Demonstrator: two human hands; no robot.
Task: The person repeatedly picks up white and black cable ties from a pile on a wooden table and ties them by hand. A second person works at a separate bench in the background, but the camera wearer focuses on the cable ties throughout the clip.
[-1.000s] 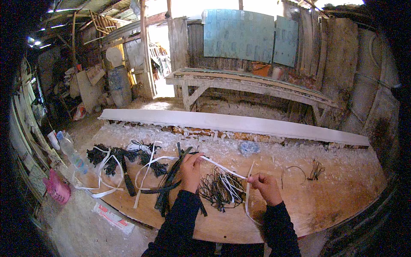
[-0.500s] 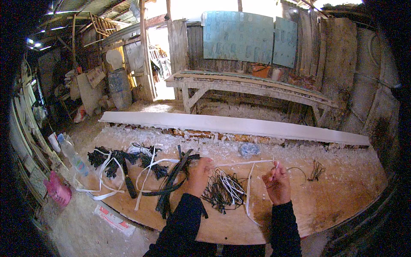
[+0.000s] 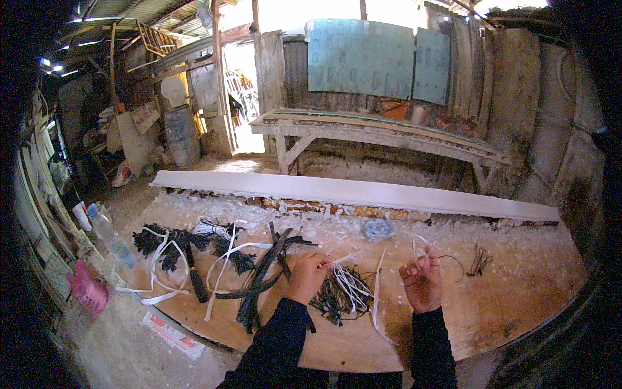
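White strip [image 3: 378, 285] draped down the wooden board [image 3: 518, 305] between both hands, over a small dark bundle [image 3: 340, 295] (partly wrapped, loose ends splayed). Left hand [image 3: 308, 275] pinching one end, fingers closed. Right hand [image 3: 421, 285] raised, curled around a thin strand. Several tied dark bundles [image 3: 194, 243] lying left; probably midway.

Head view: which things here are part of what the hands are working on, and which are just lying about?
In hand:
left hand on the dark bundle
right hand pinching a white strip
wooden board beneath

Lying about:
black strips
tied bundles
plastic bottle
pink bag
white plank
bench
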